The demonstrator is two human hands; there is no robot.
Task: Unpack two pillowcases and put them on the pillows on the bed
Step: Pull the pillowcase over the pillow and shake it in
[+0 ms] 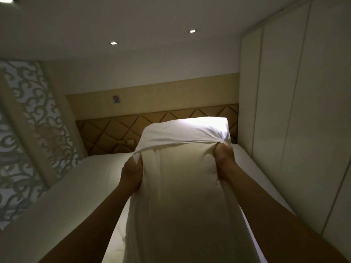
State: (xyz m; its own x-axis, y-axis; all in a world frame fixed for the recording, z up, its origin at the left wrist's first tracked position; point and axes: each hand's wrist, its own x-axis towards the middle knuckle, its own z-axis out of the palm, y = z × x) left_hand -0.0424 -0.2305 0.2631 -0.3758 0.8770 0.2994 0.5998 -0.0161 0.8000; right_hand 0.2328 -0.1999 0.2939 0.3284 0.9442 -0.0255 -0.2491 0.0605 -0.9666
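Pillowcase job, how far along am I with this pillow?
Done: the pillowcase is unpacked and covers the far end of the pillow. In hand: the left hand and right hand grip its hem at either side. Left: most of the pillow is bare; then it goes on the bed. No second pillow shows.

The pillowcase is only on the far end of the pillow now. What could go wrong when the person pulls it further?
The hem of the pillowcase lies lower at the left hand than at the right hand, so it may go on crooked.
Cloth is bunched at the right hand and could jam there.
Most of the pillow is bare; if the hem slips from a hand, it might drop onto the bed.
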